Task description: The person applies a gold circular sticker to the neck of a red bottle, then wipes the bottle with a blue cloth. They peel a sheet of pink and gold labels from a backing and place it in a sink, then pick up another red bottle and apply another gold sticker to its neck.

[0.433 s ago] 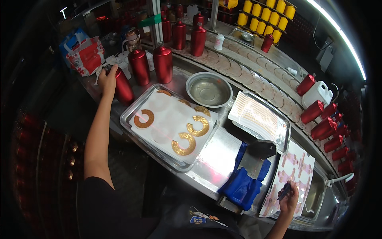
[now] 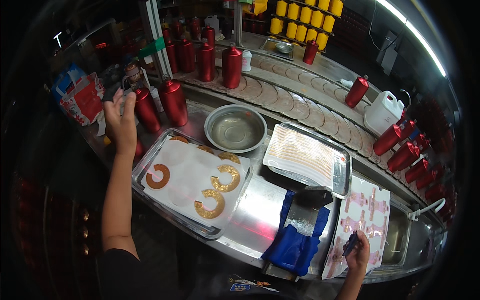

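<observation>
The steel counter [image 2: 260, 220] curves from upper left to lower right, and everything here is placed against the large tray [image 2: 150, 165] lying at its left part. That tray is lined with white paper and carries three gold broken rings and one copper-coloured one [image 2: 158, 176] at its left side. Just right of the tray and beyond a bare strip of counter sits a second tray [image 2: 342, 170] holding a striped sheet. Behind the large tray, touching or nearly touching its far rim, stands a round metal bowl [image 2: 236, 128]. To the right of the large tray and nearer the person lies a blue cloth [image 2: 295, 245], and farther right a white sheet of pinkish cut shapes [image 2: 367, 210]. At the large tray's far left corner stand two red bottles [image 2: 172, 101], the left one [image 2: 146, 107] partly behind the left hand [image 2: 121, 125]. That hand is spread open, fingers raised, holding nothing, with its fingertips against or just in front of that bottle; which, I cannot tell. The right hand [image 2: 359, 250], well right of the large tray over the white sheet, is closed around a small dark tool [image 2: 350, 243].
</observation>
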